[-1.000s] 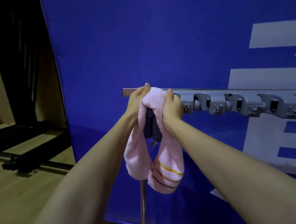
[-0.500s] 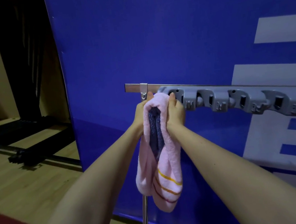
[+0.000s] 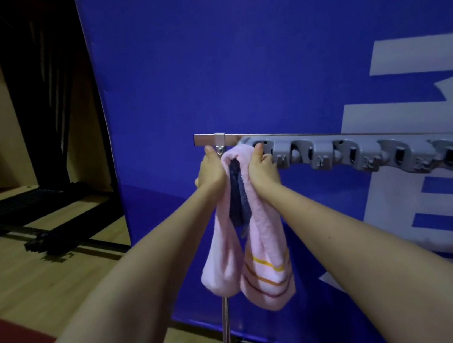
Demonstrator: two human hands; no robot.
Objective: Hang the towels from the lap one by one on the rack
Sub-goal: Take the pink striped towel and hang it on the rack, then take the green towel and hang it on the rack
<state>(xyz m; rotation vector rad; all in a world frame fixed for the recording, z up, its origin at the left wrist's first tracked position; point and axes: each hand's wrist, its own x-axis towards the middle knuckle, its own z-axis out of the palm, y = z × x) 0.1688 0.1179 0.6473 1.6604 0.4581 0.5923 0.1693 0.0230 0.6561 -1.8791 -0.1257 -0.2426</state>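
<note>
Hands: left hand [image 3: 210, 170] and right hand [image 3: 262, 166] grip pink striped terry towel [image 3: 269, 240] under silver metal rack [image 3: 207, 139]. Risk: early release would likely drop towel.

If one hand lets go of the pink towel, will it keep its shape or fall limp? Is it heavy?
Probably limp: the pink towel sags in two soft lobes below the left hand and right hand gripping it. Likely light, as the bunched top alone carries it. Its fluffy surface should resist slipping.
</note>
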